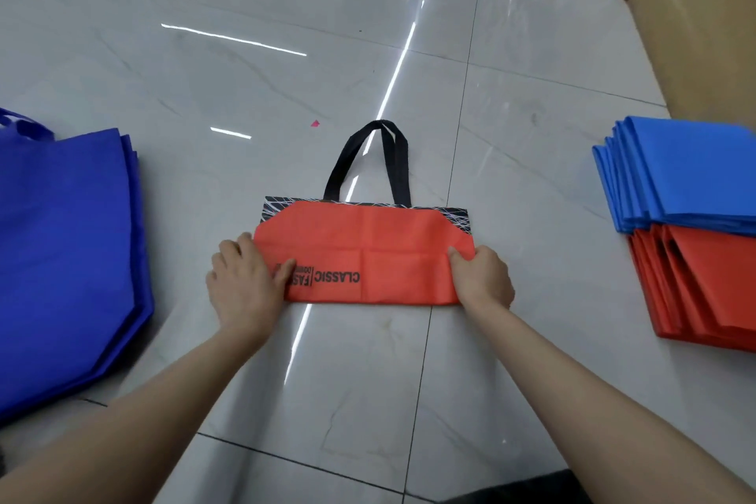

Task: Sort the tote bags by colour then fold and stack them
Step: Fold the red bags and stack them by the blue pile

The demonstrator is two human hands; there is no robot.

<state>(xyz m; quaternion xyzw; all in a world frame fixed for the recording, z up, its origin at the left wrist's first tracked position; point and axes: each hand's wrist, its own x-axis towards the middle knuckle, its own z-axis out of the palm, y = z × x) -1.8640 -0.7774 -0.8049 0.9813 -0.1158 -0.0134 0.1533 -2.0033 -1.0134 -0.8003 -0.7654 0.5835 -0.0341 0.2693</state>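
An orange-red tote bag [368,241] with black handles [368,160] and black print lies on the floor in front of me, its lower part folded up over the patterned top band. My left hand [241,278] pinches the bag's left edge, thumb on the printed face. My right hand [482,278] grips its right edge. On the right lie a stack of folded light blue bags [687,172] and, nearer me, a stack of folded orange-red bags [707,282]. A pile of unfolded dark blue bags [69,250] lies on the left.
The floor is glossy grey marble tile [286,74] with bright light reflections. A small pink scrap [314,123] lies beyond the bag. A beige wall or cabinet [703,12] stands at the upper right.
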